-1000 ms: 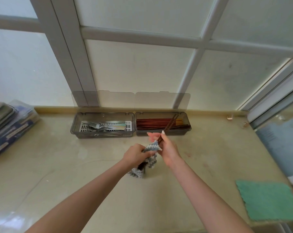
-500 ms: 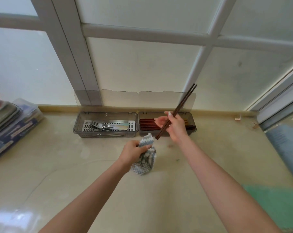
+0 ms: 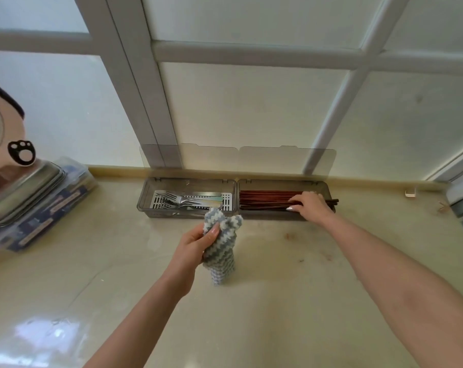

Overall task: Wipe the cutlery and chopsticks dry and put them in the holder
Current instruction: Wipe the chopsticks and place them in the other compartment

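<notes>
Both busy: left hand (image 3: 195, 248) grips cloth (image 3: 223, 252), right hand (image 3: 310, 205) holds chopsticks (image 3: 334, 201) overhanging right end of holder (image 3: 274, 215).

There is 1 view, taken from the person's head, looking forward and down over a pale counter (image 3: 278, 301) toward the frosted window (image 3: 251, 115) behind it, so the counter fills the lower half and the window the upper half. The lens is wide: the window's bars splay and bend toward the edges, and the holder (image 3: 145, 200) at the counter's back edge sits just above mid-frame. The camera is close, with the left hand (image 3: 195, 245) gripping a cloth (image 3: 222, 251) near the centre and the right hand (image 3: 311, 205) holding chopsticks (image 3: 262, 199) in the holder's right compartment, both reaching in from the bottom edge.
</notes>
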Available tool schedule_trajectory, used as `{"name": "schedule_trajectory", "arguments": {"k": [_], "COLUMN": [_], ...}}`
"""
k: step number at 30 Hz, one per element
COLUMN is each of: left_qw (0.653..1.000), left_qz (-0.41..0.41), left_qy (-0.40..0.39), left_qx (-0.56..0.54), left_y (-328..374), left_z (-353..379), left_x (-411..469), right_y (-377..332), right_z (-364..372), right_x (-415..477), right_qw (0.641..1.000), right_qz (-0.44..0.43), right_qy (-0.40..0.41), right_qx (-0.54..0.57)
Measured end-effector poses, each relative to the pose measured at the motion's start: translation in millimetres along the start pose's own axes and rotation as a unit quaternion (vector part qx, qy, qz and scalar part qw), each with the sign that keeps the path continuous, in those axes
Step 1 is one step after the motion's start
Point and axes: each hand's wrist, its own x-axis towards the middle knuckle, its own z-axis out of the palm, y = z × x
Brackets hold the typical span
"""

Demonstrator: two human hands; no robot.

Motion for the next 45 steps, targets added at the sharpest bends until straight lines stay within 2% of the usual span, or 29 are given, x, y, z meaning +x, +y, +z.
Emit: {"name": "schedule_trajectory", "arguments": {"k": [3, 6, 10, 11, 13, 14, 16, 20, 25, 27, 30, 33, 37, 41, 43, 45], "left_qw": [1.0, 1.0, 1.0, 1.0, 1.0, 1.0, 1.0, 1.0, 1.0, 1.0, 1.0, 1.0, 1.0, 1.0, 1.0, 1.0], "left_qz": [-0.001, -0.002, -0.004, -0.004, -0.003, -0.002, -0.002, -0.005, -0.009, -0.009, -0.008, -0.01, -0.008, -0.008, -0.004, -0.003], "left_qy": [0.004, 0.001, -0.015, -0.014, -0.012, -0.012, -0.009, 0.0, -0.001, 0.0, 0.007, 0.013, 0.021, 0.024, 0.024, 0.025], "left_qx": [-0.003, -0.006, -0.004, -0.006, -0.008, -0.008, -0.011, -0.012, -0.007, -0.008, -0.007, -0.008, -0.011, -0.01, -0.012, -0.013], "left_y": [-0.2, 0.2, -0.3, -0.9, -0.9, -0.8, -0.7, -1.0, -1.8, -0.9, 0.4, -0.4, -0.2, 0.0, 0.0, -0.2], "left_z": [5.5, 12.7, 19.7, 20.2, 21.4, 21.6, 21.9, 21.4, 24.4, 25.4, 23.8, 21.5, 19.4, 16.8, 16.6, 16.8], "left_x": [1.6, 3.0, 2.6, 2.4, 1.7, 1.3, 0.5, -1.1, -2.9, -3.8, -5.3, -7.2, -9.5, -10.1, -10.5, -10.1], "right_y": [-2.2, -9.5, -20.5, -23.7, -29.2, -31.1, -29.2, -14.9, -1.0, 0.9, -2.2, -2.6, -5.2, -5.6, -8.2, -21.4], "right_z": [-1.3, 3.7, 19.6, 24.2, 30.3, 32.4, 38.8, 34.5, 28.7, 25.9, 27.9, 35.0, 39.6, 26.8, 6.2, -14.3], "right_x": [-3.9, -9.2, -19.1, -21.5, -27.8, -31.0, -32.9, -28.4, -18.5, -19.2, -27.9, -30.6, -28.1, -29.0, -30.6, -30.8], "right_qw": [0.997, 0.997, 1.0, 0.999, 0.993, 0.989, 0.989, 0.993, 0.997, 0.998, 0.997, 0.994, 0.989, 0.992, 0.994, 0.973], "right_qz": [-0.017, -0.008, -0.027, -0.012, 0.07, 0.11, 0.129, 0.097, 0.049, 0.044, 0.061, 0.061, 0.108, 0.092, 0.083, 0.026], "right_qy": [0.004, 0.031, 0.007, 0.038, 0.099, 0.101, 0.072, 0.068, -0.056, -0.043, 0.038, 0.004, 0.045, 0.001, 0.074, 0.228], "right_qx": [0.072, 0.07, 0.012, -0.006, -0.007, 0.003, -0.006, -0.011, -0.033, -0.025, -0.034, -0.092, -0.087, -0.088, -0.021, 0.024]}}
